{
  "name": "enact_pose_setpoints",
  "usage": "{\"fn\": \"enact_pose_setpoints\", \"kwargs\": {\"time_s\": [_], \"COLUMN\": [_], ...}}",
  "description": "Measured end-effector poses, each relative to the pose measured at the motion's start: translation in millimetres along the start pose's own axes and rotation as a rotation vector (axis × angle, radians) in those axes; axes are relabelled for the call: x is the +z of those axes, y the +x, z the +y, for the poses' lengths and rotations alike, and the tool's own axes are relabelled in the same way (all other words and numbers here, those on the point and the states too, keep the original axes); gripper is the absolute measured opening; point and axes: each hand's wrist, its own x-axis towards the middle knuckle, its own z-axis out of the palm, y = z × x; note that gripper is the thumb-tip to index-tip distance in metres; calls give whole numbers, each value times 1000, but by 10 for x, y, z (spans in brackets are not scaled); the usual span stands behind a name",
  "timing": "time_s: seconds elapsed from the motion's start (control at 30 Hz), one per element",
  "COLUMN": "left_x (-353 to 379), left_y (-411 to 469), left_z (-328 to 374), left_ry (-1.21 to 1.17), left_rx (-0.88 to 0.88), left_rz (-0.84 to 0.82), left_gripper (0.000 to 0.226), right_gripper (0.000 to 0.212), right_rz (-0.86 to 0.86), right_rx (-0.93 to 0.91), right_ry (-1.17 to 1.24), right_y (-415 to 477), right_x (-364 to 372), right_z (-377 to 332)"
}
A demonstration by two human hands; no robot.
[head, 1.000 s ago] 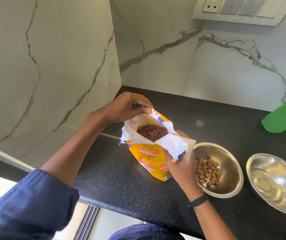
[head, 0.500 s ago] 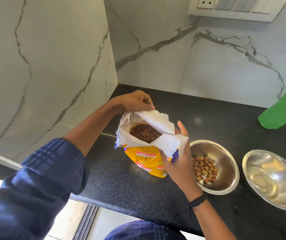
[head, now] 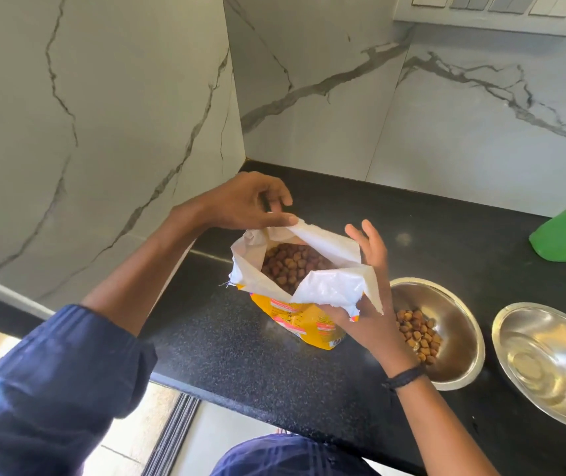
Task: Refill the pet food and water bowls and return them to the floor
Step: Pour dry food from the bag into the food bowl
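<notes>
Left hand [head: 243, 206] pinching upright food bag [head: 293, 314], right hand [head: 369, 329] maybe gripping
</notes>
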Motion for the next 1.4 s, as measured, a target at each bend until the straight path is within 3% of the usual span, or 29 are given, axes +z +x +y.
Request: {"fn": "enact_pose_setpoints", "kwargs": {"time_s": [0.17, 0.3, 0.53, 0.67, 0.83, 1.1, 1.23, 1.4], "left_x": [-50, 2, 46, 206, 285, 315, 363, 331], "left_y": [-258, -425, -562, -624, -650, -621, -587, -551], "left_z": [54, 114, 224, 285, 233, 329, 411, 617], "left_ry": [182, 196, 186, 280, 299, 216, 220, 242], "left_rx": [-106, -181, -214, -119, -205, -276, -311, -314], "left_rz": [68, 262, 203, 240, 304, 282, 338, 420], "left_gripper": [41, 34, 23, 34, 36, 54, 54, 51], "right_gripper": [88, 71, 51, 58, 36, 56, 53, 17], "right_rz": [40, 36, 9, 87, 199, 93, -24, 228], "right_rx": [-31, -79, -97, -94, -68, -78, 43, -15], "right_ry": [47, 103, 121, 33, -26, 65, 160, -45], "right_y": [31, 27, 81, 59, 52, -27, -104, -84], "right_x": [8, 51, 22, 50, 65, -23, 42, 73], "right_z": [-5, 25, 11, 33, 35, -8, -123, -29]}}
